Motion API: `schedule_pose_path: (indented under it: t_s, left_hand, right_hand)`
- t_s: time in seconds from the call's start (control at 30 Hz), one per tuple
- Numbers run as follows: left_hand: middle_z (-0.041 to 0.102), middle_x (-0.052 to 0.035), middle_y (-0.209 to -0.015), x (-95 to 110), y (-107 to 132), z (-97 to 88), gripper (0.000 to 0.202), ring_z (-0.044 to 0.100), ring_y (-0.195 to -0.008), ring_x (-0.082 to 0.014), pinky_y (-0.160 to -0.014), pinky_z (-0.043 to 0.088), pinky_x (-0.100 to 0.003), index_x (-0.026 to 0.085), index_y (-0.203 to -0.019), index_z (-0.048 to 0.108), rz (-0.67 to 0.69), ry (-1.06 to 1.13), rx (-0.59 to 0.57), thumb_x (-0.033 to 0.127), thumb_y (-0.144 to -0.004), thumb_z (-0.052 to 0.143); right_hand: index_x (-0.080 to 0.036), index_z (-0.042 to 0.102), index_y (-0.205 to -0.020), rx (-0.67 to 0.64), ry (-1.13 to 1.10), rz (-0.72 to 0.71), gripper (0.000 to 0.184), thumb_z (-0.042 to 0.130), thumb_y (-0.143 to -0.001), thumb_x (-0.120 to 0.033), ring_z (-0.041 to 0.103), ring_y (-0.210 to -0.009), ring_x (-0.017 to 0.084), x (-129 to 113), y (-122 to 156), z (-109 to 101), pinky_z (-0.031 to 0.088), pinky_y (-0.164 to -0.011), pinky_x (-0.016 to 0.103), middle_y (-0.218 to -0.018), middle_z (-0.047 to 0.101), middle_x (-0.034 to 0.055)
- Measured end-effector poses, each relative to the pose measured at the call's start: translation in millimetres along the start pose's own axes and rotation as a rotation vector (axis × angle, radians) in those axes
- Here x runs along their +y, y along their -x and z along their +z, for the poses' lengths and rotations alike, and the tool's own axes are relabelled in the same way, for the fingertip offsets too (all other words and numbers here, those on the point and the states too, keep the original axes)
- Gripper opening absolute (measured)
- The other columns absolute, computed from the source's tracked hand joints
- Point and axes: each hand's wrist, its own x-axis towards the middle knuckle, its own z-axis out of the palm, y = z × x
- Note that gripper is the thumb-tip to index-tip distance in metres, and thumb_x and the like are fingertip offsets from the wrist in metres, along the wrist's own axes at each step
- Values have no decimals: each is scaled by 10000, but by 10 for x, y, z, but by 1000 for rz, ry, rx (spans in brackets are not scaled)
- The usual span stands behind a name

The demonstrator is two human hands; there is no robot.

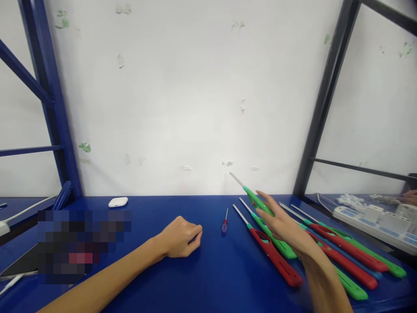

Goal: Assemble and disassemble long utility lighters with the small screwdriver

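Observation:
My right hand (280, 221) holds a green long-nosed lighter (256, 201) by its body. Its metal tube slants up and left above the table, and the lower end is hidden behind my hand. Below and around that hand lie several more lighters, among them a red lighter (276, 256) and a green lighter (282, 247) just left of my wrist. My left hand (180, 237) rests on the table as a closed fist, with nothing visible in it. Between my hands lies a small screwdriver (224, 226) with a purple and red handle, its shaft pointing toward the wall.
A white earbud case (117, 202) sits at the back left of the blue table (208, 282). Blurred items and a white cable (13, 282) are at the left. Beyond the dark right frame post (321, 100) are a white power strip (374, 221) and another person's hand (408, 198).

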Motion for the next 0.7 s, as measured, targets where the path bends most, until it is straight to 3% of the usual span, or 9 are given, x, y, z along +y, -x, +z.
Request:
schedule_pose_path:
  t_s: [0.1, 0.17, 0.27, 0.37, 0.57, 0.63, 0.7]
  left_hand:
    - [691, -95, -1239, 4, -2, -2, 293, 714, -1000, -229, -845, 629, -416, 170, -1275, 655, -19, 7, -21, 338, -1037, 671]
    - [692, -95, -1235, 0, 1, 1, 289, 714, -996, -227, -843, 629, -414, 170, -1272, 656, -24, 12, -30, 338, -1037, 671]
    - [694, -93, -1229, -3, -1, 6, 286, 715, -990, -225, -839, 629, -411, 170, -1268, 658, -31, 13, -44, 338, -1037, 670]
    - [698, -90, -1214, 5, -10, 4, 280, 716, -974, -220, -827, 631, -403, 167, -1260, 660, -41, 2, -61, 338, -1038, 670]
    - [701, -88, -1202, 36, -29, -28, 273, 718, -963, -216, -819, 632, -398, 166, -1252, 662, -54, -27, -81, 336, -1038, 670]
    - [702, -87, -1198, 43, -31, -38, 271, 718, -959, -215, -817, 632, -396, 166, -1249, 664, -62, -33, -90, 337, -1039, 669]
    - [703, -86, -1196, 49, -33, -46, 269, 718, -956, -214, -816, 632, -395, 166, -1247, 664, -67, -38, -100, 337, -1039, 668]
  right_hand:
    - [-318, 410, -1570, -28, -9, 17, 741, 629, -910, -576, 327, -505, 94, -23, 47, 41, 309, -456, 234, -1094, 698, 72]
    - [-319, 434, -1536, -52, -24, 22, 728, 630, -899, -611, 285, -503, 99, -39, 79, 54, 264, -453, 225, -846, 625, -10]
    - [-311, 458, -1483, -84, -44, 29, 714, 644, -878, -642, 241, -507, 106, -51, 100, 59, 201, -459, 214, -646, 417, -95]
    - [-291, 460, -1455, -115, -59, 29, 715, 644, -877, -671, 196, -514, 108, -57, 99, 57, 164, -471, 207, -586, 268, -128]
    - [-314, 364, -1545, -151, -71, 48, 775, 644, -915, -668, 184, -495, 108, -90, 109, 30, 166, -486, 218, -566, 258, -137]
    - [-344, 343, -1571, -163, -74, 56, 785, 657, -921, -652, 209, -484, 111, -100, 117, 20, 164, -491, 225, -566, 302, -127]
    - [-383, 324, -1587, -166, -78, 52, 801, 670, -914, -645, 292, -489, 118, -103, 122, 18, 204, -484, 229, -627, 445, -88]
